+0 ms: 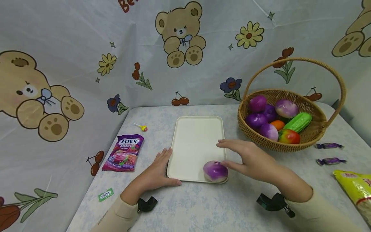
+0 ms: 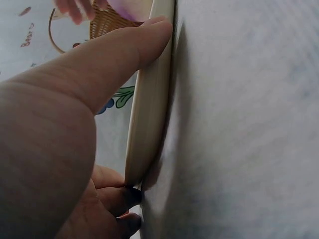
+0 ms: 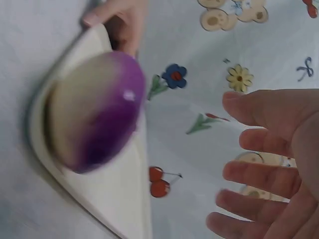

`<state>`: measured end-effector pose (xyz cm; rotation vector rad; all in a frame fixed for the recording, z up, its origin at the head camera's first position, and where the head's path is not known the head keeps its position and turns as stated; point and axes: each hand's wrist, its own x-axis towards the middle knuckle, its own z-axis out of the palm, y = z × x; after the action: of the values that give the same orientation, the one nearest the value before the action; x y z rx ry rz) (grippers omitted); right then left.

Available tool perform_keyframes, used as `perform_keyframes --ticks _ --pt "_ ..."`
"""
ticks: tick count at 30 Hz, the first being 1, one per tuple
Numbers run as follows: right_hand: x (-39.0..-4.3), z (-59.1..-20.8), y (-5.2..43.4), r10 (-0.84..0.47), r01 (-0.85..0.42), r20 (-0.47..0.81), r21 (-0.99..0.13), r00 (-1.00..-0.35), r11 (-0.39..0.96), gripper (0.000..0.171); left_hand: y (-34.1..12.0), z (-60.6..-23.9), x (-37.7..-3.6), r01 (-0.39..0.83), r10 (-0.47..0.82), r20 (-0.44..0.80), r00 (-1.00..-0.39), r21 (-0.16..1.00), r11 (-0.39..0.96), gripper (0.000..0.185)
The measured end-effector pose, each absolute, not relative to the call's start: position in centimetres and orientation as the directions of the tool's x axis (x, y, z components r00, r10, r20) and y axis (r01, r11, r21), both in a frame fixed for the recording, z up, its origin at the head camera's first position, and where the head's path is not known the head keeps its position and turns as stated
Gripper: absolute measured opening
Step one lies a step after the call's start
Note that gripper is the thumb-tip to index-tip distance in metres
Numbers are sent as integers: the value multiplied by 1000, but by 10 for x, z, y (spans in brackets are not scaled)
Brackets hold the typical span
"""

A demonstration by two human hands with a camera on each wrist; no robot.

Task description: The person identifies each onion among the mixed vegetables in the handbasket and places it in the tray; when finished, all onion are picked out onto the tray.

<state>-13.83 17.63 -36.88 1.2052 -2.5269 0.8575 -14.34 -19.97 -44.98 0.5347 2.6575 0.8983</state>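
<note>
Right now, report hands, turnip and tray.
Left hand open, steadying tray edge. Right hand open, beside turnip, apart. Turnip on tray's near corner. Nothing in the way.

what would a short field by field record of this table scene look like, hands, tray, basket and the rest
left hand: left hand rests open against the near left corner of the cream rectangular plastic tray
right hand: right hand open, beside the purple and white toy turnip, not gripping it
turnip: on the tray's near right corner
basket: round wicker basket with handle, right of tray, holds toy vegetables and fruit
left of tray: purple candy bag, lollipop
right side: two purple wrapped candies, yellow bag
</note>
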Motion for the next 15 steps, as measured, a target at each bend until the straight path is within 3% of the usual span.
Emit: perform_keyframes --ticks 8,15 --pt "-158 -334 205 -509 -719 530 -335 -678 609 62 -200 -451 -143 256 433 -153 -888 619 743 139" --pt "-183 -323 243 -403 -515 333 -403 -853 757 72 -200 -451 -143 262 433 -145 -890 614 744 138"
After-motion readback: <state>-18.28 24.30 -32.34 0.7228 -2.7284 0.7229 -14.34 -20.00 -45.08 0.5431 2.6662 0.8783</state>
